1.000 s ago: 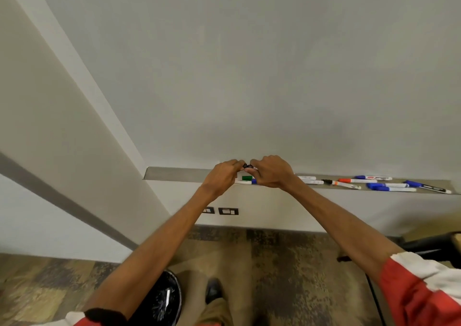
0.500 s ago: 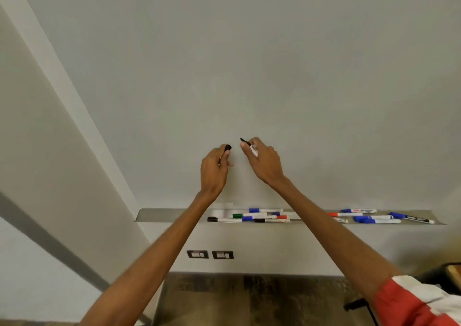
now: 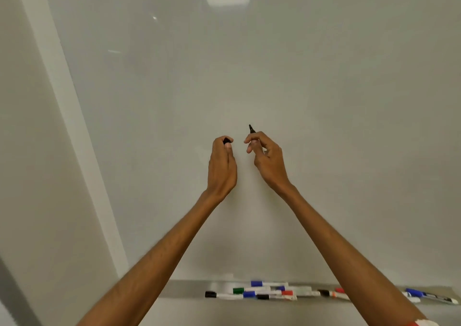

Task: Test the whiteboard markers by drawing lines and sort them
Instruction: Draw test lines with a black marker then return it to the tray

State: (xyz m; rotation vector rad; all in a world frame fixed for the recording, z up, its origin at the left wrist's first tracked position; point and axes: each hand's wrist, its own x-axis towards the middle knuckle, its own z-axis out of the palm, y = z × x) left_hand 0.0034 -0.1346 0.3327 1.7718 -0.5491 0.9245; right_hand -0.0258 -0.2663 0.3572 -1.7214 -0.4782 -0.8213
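Pinching the black marker (image 3: 252,129) below its nib, the right hand (image 3: 268,159) is grasping it in a writing hold. Its long axis is standing near upright, tip aiming up and slightly left before the whiteboard (image 3: 249,63) middle, likely poised for a test line. Beside it, the left hand (image 3: 222,168) is curling round the black cap (image 3: 226,140), holding it clear. Other markers (image 3: 264,291) are lying along the tray (image 3: 184,288) at the board's bottom edge.

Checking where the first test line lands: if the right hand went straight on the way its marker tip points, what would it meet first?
The bare whiteboard, just above the tip of the black marker that the right hand pinches. Nothing lies between, though depth is unclear. The left hand holds the cap aside.
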